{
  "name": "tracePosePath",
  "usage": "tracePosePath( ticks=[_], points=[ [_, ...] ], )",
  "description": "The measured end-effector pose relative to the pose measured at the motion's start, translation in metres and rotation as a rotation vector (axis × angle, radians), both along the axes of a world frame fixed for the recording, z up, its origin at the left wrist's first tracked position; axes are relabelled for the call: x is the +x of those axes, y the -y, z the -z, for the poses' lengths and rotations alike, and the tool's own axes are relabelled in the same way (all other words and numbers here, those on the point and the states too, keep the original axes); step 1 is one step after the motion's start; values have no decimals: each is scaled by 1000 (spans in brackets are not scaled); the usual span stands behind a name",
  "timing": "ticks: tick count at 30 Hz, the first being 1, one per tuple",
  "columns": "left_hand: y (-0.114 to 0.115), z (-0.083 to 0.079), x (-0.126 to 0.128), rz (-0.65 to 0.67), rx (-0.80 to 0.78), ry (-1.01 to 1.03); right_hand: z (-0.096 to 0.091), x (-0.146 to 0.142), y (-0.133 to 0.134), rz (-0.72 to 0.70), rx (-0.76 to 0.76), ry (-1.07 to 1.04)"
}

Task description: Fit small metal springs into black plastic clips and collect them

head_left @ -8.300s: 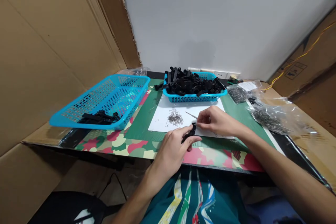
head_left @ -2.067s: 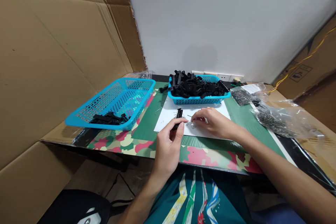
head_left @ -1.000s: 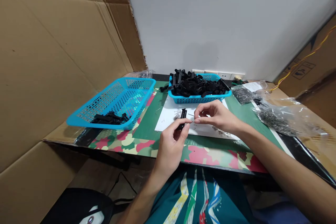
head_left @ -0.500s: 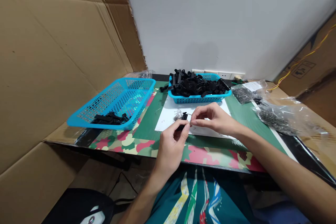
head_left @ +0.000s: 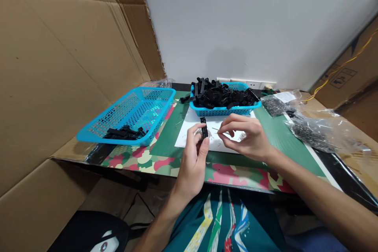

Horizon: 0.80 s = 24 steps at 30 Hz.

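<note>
My left hand (head_left: 193, 159) pinches a small black plastic clip (head_left: 203, 126) upright over a white paper sheet (head_left: 189, 128). My right hand (head_left: 246, 138) hovers just right of it, fingers curled with thumb and forefinger pinched; what they hold is too small to make out. Tiny metal springs (head_left: 206, 133) lie scattered on the paper between the hands. Behind the paper stands a blue basket (head_left: 224, 111) heaped with black clips (head_left: 221, 94).
A larger blue basket (head_left: 130, 112) at the left holds a few black clips (head_left: 122, 132). Clear bags of metal parts (head_left: 310, 134) lie at the right. A green mat (head_left: 274, 134) and camouflage cloth (head_left: 236, 175) cover the table; cardboard walls the left side.
My left hand has turned the black clip upright and raised it a little. My right hand has drawn back slightly to the right, away from the clip.
</note>
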<state>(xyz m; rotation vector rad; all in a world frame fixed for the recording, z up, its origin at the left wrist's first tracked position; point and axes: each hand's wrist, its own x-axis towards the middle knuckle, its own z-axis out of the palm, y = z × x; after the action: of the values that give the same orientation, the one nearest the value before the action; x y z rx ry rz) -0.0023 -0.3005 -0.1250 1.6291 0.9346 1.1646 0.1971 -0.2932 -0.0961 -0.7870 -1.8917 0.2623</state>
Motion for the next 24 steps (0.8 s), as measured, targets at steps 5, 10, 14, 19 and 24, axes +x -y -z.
tracePosePath(
  ticks=[5,10,14,19,24],
  points=[
    [1,6,0,25,14,2,6,-5,1,-38,64,38],
    [1,9,-2,46,107,-95,6,-8,3,-47,91,74],
    [2,9,-2,37,143,-131,6,-8,4,-67,80,81],
    [3,9,-2,41,169,-165,9,-8,4,-82,65,62],
    [2,9,-3,46,171,-158,9,-8,5,-82,49,66]
  ],
)
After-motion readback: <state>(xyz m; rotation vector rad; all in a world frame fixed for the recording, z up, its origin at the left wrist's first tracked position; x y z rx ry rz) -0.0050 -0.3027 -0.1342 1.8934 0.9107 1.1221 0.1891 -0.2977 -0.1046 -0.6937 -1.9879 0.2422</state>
